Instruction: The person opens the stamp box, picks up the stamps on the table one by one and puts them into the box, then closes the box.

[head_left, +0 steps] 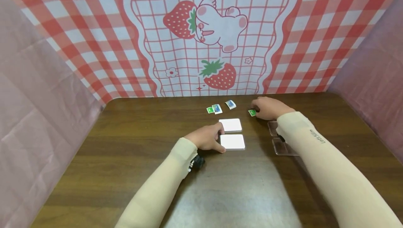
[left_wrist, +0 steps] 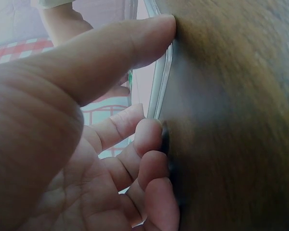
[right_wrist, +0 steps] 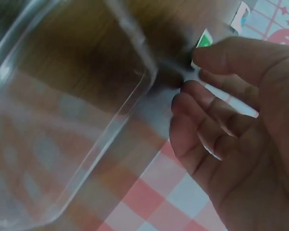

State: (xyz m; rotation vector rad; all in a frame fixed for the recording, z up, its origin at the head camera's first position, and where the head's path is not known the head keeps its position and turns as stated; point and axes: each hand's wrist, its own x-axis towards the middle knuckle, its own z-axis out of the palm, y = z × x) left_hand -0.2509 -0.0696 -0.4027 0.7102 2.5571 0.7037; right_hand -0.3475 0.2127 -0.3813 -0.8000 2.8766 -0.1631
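Two white rectangular packs with clear edges lie one behind the other on the table, the near pack [head_left: 232,142] and the far pack [head_left: 231,125]. My left hand [head_left: 206,137] holds the near pack at its left end, thumb [left_wrist: 154,38] at the front corner and fingers curled toward the back edge. In the left wrist view those fingers rest against the tabletop. Farther back on the right, my right hand [head_left: 269,108] pinches a small green card [head_left: 252,112] between thumb and fingertips, low over the table. The thumb covers part of that card [right_wrist: 204,39] in the right wrist view.
Two clear plastic trays [head_left: 279,147] lie under my right forearm, partly hidden by it. At the back are another green card [head_left: 210,110], a blue picture card [head_left: 217,109] overlapping it, and a separate picture card [head_left: 231,104]. A checked cloth [head_left: 207,74] hangs behind the table.
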